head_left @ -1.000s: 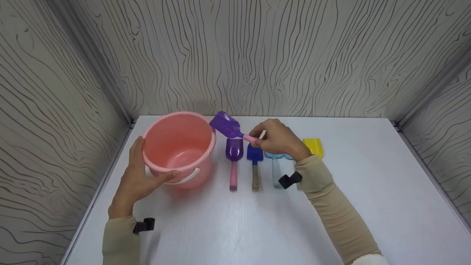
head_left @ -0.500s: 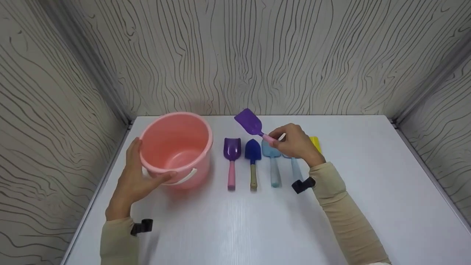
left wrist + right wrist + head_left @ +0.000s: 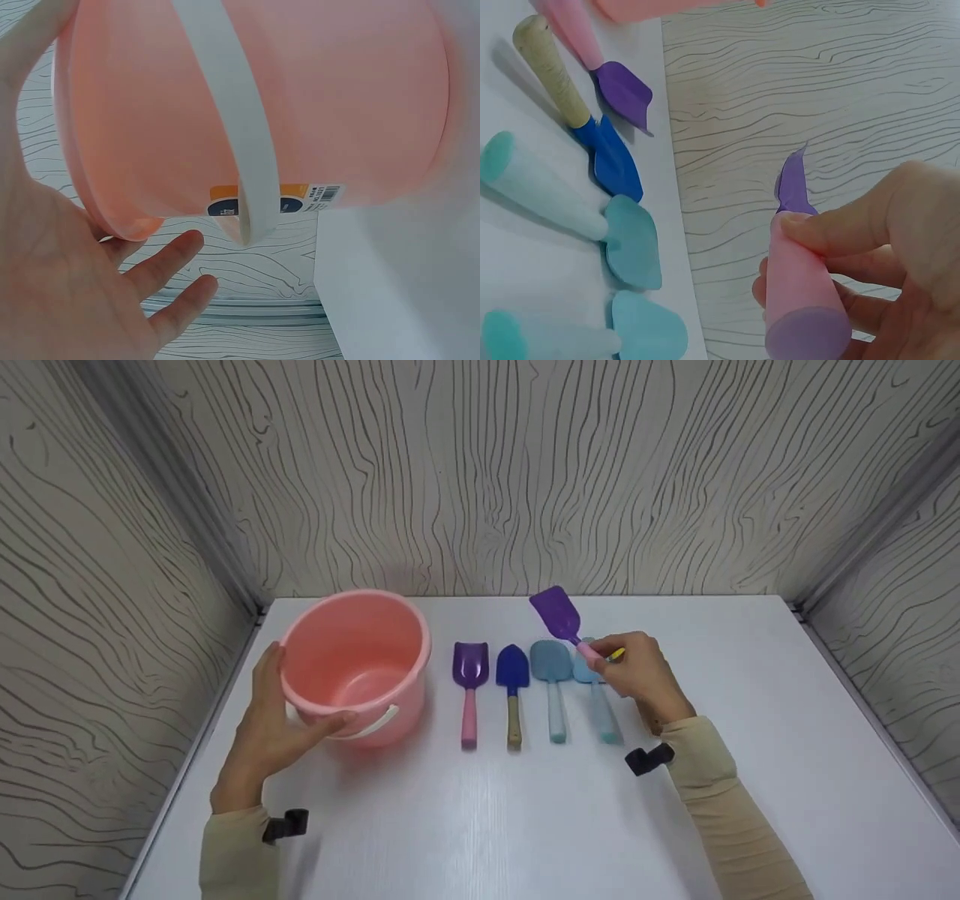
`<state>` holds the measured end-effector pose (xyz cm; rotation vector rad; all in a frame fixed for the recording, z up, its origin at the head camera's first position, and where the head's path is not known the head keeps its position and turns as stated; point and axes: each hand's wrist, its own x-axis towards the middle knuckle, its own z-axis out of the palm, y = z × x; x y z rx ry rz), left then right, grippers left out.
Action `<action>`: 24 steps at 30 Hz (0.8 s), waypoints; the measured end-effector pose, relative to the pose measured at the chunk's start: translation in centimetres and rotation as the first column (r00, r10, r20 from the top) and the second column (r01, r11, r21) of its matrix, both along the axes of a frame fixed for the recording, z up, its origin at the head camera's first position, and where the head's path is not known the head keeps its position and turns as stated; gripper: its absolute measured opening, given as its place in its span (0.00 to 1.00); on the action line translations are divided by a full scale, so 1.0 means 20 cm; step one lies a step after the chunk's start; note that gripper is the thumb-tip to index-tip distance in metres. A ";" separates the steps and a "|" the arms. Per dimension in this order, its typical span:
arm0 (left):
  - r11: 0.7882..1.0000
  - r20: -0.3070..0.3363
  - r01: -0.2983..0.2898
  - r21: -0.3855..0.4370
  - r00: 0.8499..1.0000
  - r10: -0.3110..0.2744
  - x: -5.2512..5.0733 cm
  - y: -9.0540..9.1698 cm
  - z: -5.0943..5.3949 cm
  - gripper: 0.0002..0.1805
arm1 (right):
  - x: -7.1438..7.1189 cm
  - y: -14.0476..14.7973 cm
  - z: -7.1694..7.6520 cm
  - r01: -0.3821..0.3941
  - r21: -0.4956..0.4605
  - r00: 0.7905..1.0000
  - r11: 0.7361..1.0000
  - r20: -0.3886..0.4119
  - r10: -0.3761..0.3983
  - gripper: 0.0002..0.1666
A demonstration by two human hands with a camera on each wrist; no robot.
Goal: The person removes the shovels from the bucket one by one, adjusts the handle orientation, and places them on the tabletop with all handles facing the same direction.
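Observation:
My left hand holds the rim of a pink bucket at the left, thumb at the front and fingers at the side. In the left wrist view two fingers stand off the bucket's wall. My right hand pinches the pink handle of a small shovel with a purple blade, raised above the table. Below it lies a light blue shovel, partly covered by the hand. A bit of yellow shows behind the fingers; the rest is hidden.
Left of the right hand, in a row, lie a purple scoop with a pink handle, a blue trowel and another light blue shovel. The white table meets patterned walls at the back and sides. A white handle hangs on the bucket.
My right hand has moved right with the purple shovel, away from the bucket and over the light blue shovel. The left hand keeps its place on the bucket.

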<state>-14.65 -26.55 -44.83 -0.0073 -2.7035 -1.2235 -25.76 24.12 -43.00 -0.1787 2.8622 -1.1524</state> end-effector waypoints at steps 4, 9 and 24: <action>1.000 -0.004 0.001 0.009 1.000 -0.001 0.00 0.00 0.00 0.78 | 0.01 0.09 -0.04 0.026 0.024 1.000 0.999 -0.010 -0.026 0.22; 1.000 -0.007 0.004 0.009 1.000 -0.004 0.01 0.01 0.00 0.78 | 0.02 0.21 -0.07 0.067 0.043 0.998 0.997 0.017 -0.068 0.24; 1.000 0.003 -0.008 -0.001 1.000 0.008 0.00 0.00 0.00 0.79 | 0.05 0.48 -0.20 0.163 0.064 0.981 0.985 0.094 -0.169 0.27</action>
